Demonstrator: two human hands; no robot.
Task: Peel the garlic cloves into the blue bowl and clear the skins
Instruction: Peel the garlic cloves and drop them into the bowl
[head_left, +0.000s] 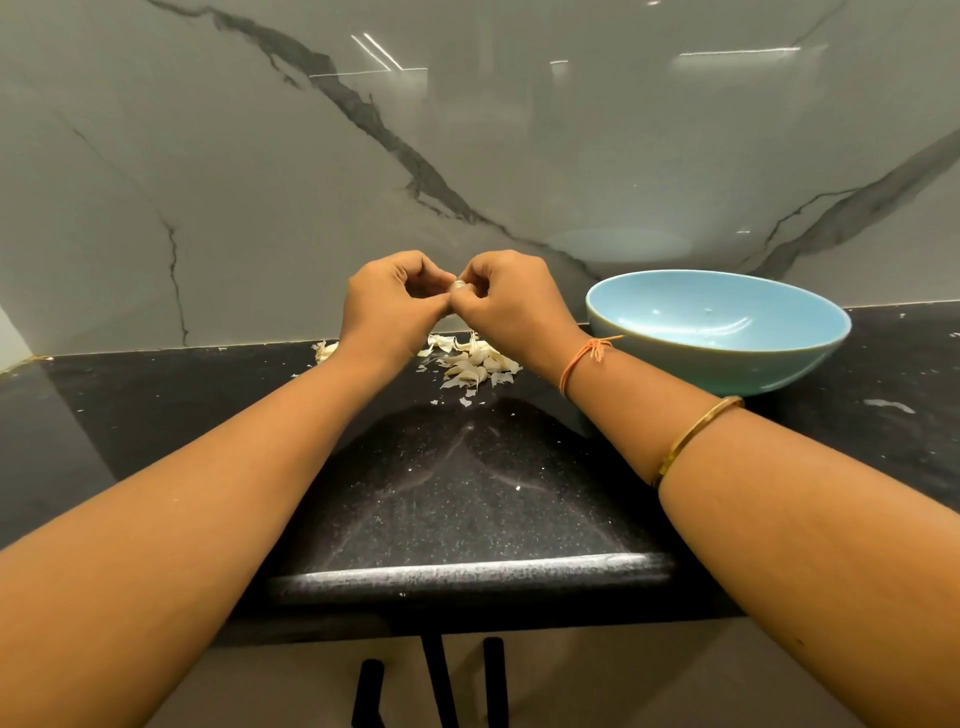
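White garlic clove (459, 285) sits between my two hands, up above the table (467, 493). My left hand (387, 306) and my right hand (511, 304) both pinch it with curled fingers. Under them a pile of cloves and skins (475, 366) lies on the black top. One more bit of garlic (324, 351) lies beside my left wrist. The blue bowl (717, 332) stands near my right wrist, by the grey wall (208, 156).
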